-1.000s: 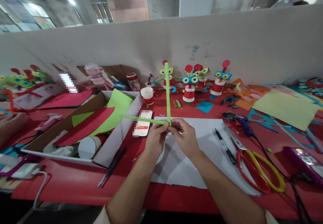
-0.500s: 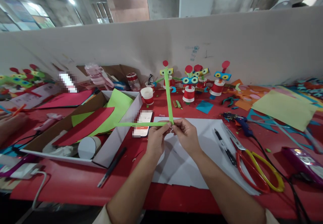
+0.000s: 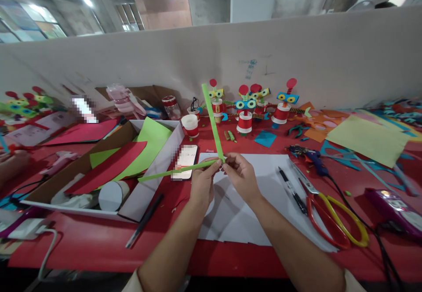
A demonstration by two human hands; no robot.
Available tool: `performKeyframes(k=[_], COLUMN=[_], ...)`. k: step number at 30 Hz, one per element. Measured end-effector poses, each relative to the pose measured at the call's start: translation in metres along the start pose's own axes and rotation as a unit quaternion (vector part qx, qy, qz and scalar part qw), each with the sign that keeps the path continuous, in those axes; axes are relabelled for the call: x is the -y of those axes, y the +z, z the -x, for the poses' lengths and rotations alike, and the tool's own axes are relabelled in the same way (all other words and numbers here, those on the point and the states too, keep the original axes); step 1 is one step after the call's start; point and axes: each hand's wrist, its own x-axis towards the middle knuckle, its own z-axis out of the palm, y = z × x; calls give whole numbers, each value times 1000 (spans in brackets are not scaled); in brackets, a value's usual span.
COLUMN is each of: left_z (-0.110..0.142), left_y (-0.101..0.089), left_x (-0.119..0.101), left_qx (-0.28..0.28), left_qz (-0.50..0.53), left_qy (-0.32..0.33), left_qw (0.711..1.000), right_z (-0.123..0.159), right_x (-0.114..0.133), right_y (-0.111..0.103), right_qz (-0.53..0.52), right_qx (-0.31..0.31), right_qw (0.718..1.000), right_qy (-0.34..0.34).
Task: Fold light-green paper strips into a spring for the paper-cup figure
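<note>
Two narrow green paper strips (image 3: 213,127) meet at one end between my fingertips. One strip rises up and away; the other stretches left past the phone (image 3: 185,162) to the box edge. My left hand (image 3: 203,182) pinches the strips' joined end, its thumb on top. Against it, my right hand (image 3: 242,175) pinches the same end from the other side. How the ends overlap is partly hidden by my fingers. Both hands are above a stack of white paper (image 3: 244,221) on the red table.
Left stands a white box (image 3: 158,169) with coloured paper. Right lie a pen (image 3: 292,191), scissors (image 3: 329,221) and a glue gun (image 3: 311,158). Paper-cup robots (image 3: 245,123) and a paper cup (image 3: 190,126) are at the back. A co-worker's hand (image 3: 15,164) shows far left.
The upright strip has tilted to the left at its top. The sideways strip now slopes down toward its far left end. My hands keep pinching the joined ends.
</note>
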Motion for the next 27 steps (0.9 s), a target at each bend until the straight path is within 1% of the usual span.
performKeyframes(k=[2, 7, 9, 12, 15, 17, 18, 21, 23, 24, 27], left_z=[0, -2, -2, -1, 1, 2, 2, 0, -1, -1, -1], left_y=[0, -2, -3, -2, -3, -5, -7, -12, -13, -13, -10], left_x=[0, 2, 4, 5, 4, 3, 1, -3, -5, -7, -8], left_qx=[-3, 7, 7, 5, 27, 54, 69, 112, 128, 133, 141], left_qz=[-1, -7, -17, -38, -83, -152, -197, -314, -352, -359, -357], left_qy=[3, -6, 0, 19, 41, 63, 76, 114, 128, 131, 129], left_qw=[1000, 1000, 1000, 999, 995, 985, 975, 936, 918, 914, 914], right_z=[0, -3, -4, -4, -5, -5, -6, -6, -5, -5, -4], right_x=[3, 7, 7, 7, 8, 9, 9, 11, 12, 13, 14], right_y=[1, 4, 4, 3, 0, -2, -2, -2, -2, -1, 0], right_qz=[-9, -53, -66, -62, -42, -34, -34, -36, -44, -52, -90], right_qx=[3, -18, -21, -32, -44, -51, -53, -52, -48, -46, -37], right_qw=[1000, 995, 993, 994, 995, 996, 996, 995, 995, 994, 990], right_qy=[17, 77, 94, 89, 74, 69, 69, 74, 76, 79, 100])
